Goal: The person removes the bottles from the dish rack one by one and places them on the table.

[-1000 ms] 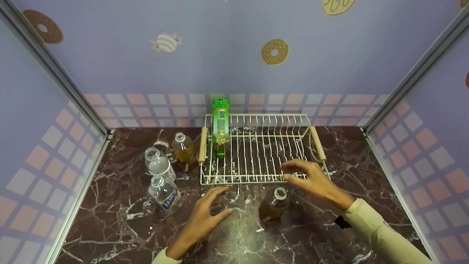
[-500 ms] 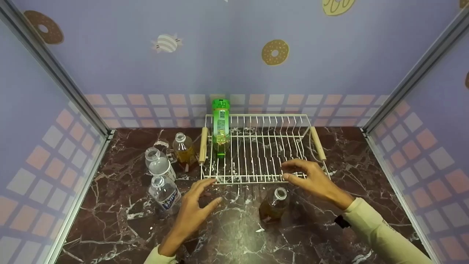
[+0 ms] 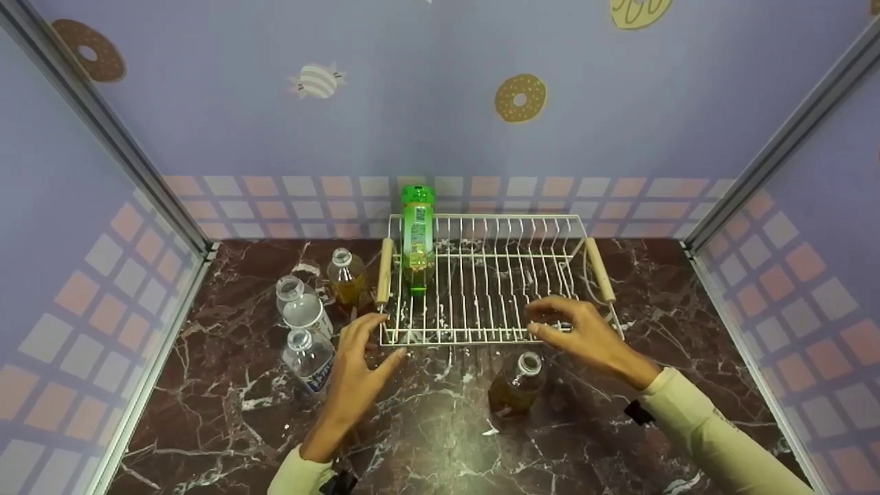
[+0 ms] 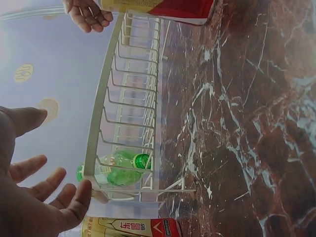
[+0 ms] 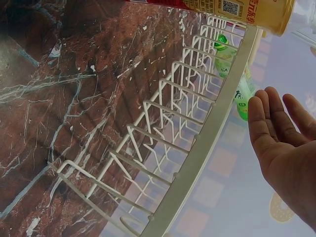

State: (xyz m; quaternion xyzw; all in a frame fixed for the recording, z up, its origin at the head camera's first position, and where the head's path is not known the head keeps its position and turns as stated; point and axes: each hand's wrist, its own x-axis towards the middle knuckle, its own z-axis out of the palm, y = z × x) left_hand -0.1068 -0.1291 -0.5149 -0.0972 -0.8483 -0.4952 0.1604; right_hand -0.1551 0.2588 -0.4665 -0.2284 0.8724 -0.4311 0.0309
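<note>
A white wire dish rack (image 3: 495, 335) with wooden handles stands on the marbled counter. Tilted in its left end, cap end low, is a green-labelled bottle (image 3: 418, 237). My left hand (image 3: 354, 375) hovers by the rack's front left corner, fingers spread, holding nothing; its fingertips overlap the rack corner in the left wrist view. Over the rack's front right part is my right hand (image 3: 584, 337), fingers loosely bent, with nothing in its grasp. An uncapped bottle of amber colour (image 3: 515, 388), with a red and yellow label (image 5: 229, 10), stands upright in front of the rack.
Left of the rack stand a second amber bottle (image 3: 348, 282) and two clear bottles, one farther back (image 3: 302, 309) and one with a blue label (image 3: 309, 364) beside my left hand. Patterned panels (image 3: 440, 137) enclose the counter (image 3: 227, 426) at the back and sides.
My left hand has moved left and away from me, from the middle front toward the rack's left corner and the clear bottles. The right hand has stayed nearly still.
</note>
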